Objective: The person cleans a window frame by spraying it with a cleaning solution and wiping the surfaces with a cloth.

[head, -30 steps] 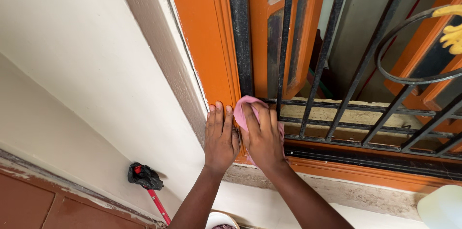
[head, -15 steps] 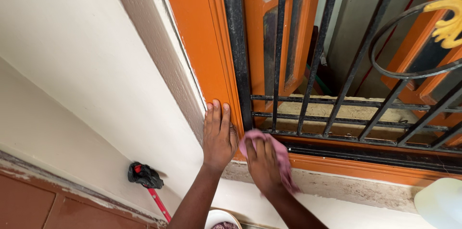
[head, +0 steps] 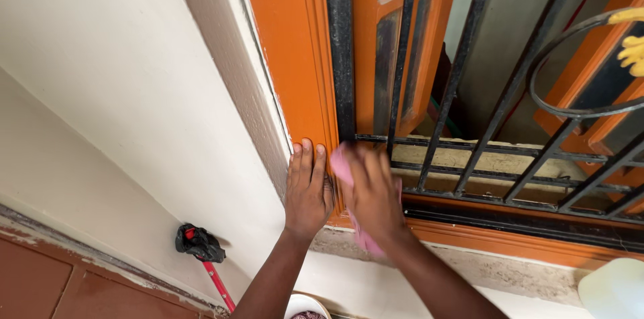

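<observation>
My right hand (head: 372, 188) grips a pink cloth (head: 343, 166), fingers spread over it and pressing it against the lower left corner of the window frame (head: 295, 57). The hand is blurred, so the exact finger placement on the cloth cannot be read. One end of the cloth shows above my fingers beside the leftmost bar; the other end hangs below my wrist, over the sill (head: 496, 269).

My left hand (head: 307, 188) grasps nothing. It lies flat and open, palm against the orange frame at its bottom left edge, fingers pointing up, just beside the right hand.

The black grille (head: 463, 77) stands inside the frame: upright and slanted bars, with horizontal bars near the bottom edge. A ring-shaped piece of the grille sits at the upper right. Behind the bars, an orange shutter (head: 389, 44) with dark panes stands open.

The pale wall (head: 121, 91) runs to the left of the frame. At its foot, a red handle (head: 218, 285) with a black cloth bundle (head: 198, 244) at its top leans against the wall. A white bowl (head: 305, 307) with dark contents sits below my left forearm. A white rounded container (head: 614, 289) shows at the lower right corner. A yellow object (head: 632, 50) shows at the right edge, beyond the grille.
</observation>
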